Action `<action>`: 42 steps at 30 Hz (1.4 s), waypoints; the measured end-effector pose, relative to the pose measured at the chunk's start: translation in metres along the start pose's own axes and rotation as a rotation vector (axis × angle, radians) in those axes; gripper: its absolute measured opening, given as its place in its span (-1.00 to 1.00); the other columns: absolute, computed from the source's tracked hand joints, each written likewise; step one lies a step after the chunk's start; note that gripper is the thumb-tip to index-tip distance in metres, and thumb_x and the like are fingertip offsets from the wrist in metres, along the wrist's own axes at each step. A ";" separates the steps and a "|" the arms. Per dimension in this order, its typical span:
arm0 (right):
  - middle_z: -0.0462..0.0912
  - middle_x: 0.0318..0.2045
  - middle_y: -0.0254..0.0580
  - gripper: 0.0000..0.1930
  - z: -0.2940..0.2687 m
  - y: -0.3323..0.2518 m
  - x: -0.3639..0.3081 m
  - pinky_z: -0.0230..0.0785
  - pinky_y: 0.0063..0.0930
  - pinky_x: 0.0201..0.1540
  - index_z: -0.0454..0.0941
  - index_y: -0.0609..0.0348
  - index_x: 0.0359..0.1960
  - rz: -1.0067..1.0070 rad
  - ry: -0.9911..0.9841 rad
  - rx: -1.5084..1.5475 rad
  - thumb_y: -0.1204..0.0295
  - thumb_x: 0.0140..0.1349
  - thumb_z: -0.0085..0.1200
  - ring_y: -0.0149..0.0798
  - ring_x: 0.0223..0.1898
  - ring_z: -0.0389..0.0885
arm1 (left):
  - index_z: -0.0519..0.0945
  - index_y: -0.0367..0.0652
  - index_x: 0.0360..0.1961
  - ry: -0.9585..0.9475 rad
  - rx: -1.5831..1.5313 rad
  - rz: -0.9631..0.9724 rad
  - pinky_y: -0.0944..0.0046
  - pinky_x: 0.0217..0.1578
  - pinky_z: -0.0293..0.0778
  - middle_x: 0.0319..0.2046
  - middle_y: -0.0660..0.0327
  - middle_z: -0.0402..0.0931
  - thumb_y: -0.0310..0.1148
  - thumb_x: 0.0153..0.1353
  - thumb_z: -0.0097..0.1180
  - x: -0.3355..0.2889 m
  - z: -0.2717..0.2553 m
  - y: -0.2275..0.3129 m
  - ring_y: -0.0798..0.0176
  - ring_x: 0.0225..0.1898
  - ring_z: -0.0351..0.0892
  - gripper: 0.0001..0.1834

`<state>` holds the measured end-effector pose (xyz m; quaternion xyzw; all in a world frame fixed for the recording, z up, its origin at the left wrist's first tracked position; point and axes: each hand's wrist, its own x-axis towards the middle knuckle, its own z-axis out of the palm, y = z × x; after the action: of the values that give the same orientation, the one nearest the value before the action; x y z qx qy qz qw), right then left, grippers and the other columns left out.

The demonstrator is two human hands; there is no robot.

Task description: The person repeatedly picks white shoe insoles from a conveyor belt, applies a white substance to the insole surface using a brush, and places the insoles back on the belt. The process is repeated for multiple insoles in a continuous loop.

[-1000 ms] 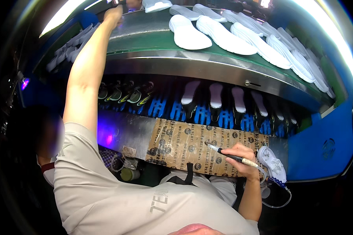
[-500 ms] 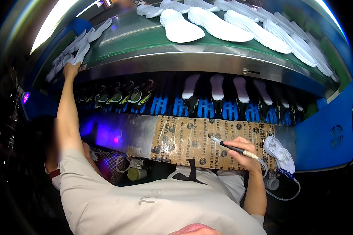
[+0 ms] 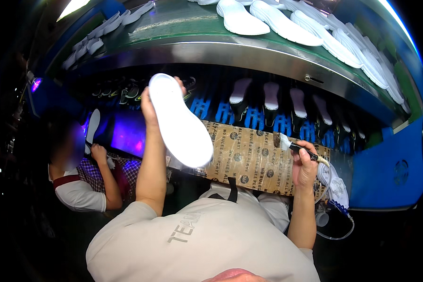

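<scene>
My left hand (image 3: 149, 109) grips a white shoe sole (image 3: 181, 124) by its upper end, its flat face toward me, tilted in front of the lower rack. In my right hand (image 3: 305, 164) is a brush (image 3: 298, 148) with a dark handle, its bristle end pointing left over the cardboard-covered ledge (image 3: 249, 162). A clear tube (image 3: 330, 176) runs from the brush's rear end. Just right of that hand lies a white object (image 3: 336, 187) resembling a sole, with crumpled white stuff on it.
White soles (image 3: 286, 27) line the green conveyor belt (image 3: 174, 30) above. Below its metal edge (image 3: 211, 50), shoe uppers with bottoms up (image 3: 271, 96) stand on blue holders (image 3: 282, 124). At left a co-worker (image 3: 82, 188) holds another sole (image 3: 93, 126). A small cup (image 3: 321, 219) hangs lower right.
My left hand has taken a sole off the belt's left side and brought it down toward me. The brush in my right hand has shifted slightly right and up. The co-worker has come into fuller view.
</scene>
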<state>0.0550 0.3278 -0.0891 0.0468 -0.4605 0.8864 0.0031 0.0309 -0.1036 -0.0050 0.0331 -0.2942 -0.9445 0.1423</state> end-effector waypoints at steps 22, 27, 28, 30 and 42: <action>0.78 -0.32 -0.19 -0.74 0.094 0.024 0.026 0.51 -0.38 -0.17 0.82 0.13 -0.09 -0.158 -0.669 -0.620 0.47 0.16 0.40 -0.29 -0.29 0.65 | 0.37 -0.08 0.40 -0.126 -0.117 -0.640 0.02 0.16 0.66 0.17 0.04 0.56 0.31 0.54 -0.58 -0.078 -0.018 -0.169 0.09 0.15 0.65 -0.19; 0.78 -0.34 -0.23 -0.72 0.106 0.024 0.024 0.43 -0.31 -0.10 0.83 0.08 -0.09 -0.554 -0.586 -1.131 0.50 0.12 0.43 -0.24 -0.28 0.60 | 0.42 -0.07 0.37 -0.021 0.021 -0.547 0.07 0.11 0.72 0.19 0.05 0.55 0.25 0.56 -0.52 -0.083 0.006 -0.167 0.12 0.12 0.68 -0.25; 0.80 -0.33 -0.22 -0.71 0.109 0.018 0.019 0.45 -0.28 0.00 0.84 0.05 -0.09 -0.514 -0.690 -1.148 0.44 0.10 0.45 -0.24 -0.22 0.62 | 0.42 -0.07 0.37 -0.002 -0.016 -0.519 0.09 0.11 0.72 0.18 0.05 0.56 0.22 0.57 -0.52 -0.081 0.003 -0.170 0.12 0.11 0.69 -0.27; 0.82 -0.32 -0.21 -0.73 0.106 0.014 0.018 0.44 -0.26 0.13 0.85 0.01 -0.11 -0.349 -0.831 -0.866 0.38 0.11 0.46 -0.25 -0.17 0.65 | 0.43 -0.10 0.35 -0.138 -0.067 -0.504 0.10 0.09 0.73 0.08 -0.03 0.61 0.20 0.57 -0.59 -0.073 -0.002 -0.166 0.08 0.09 0.70 -0.25; 0.68 -0.40 -0.38 -0.72 0.130 -0.007 -0.001 0.33 -0.27 -0.04 0.83 -0.07 -0.09 -0.548 -0.685 -1.160 0.40 0.12 0.46 -0.28 -0.28 0.55 | 0.41 -0.21 0.33 -0.172 -0.203 -0.493 -0.02 -0.02 0.68 -0.01 -0.03 0.58 0.36 0.48 -0.52 -0.047 0.019 -0.137 0.06 -0.12 0.67 -0.12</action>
<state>0.0664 0.2259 -0.0093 0.4261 -0.8034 0.4025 0.1052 0.0391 0.0283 -0.0678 0.0091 -0.1923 -0.9746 -0.1145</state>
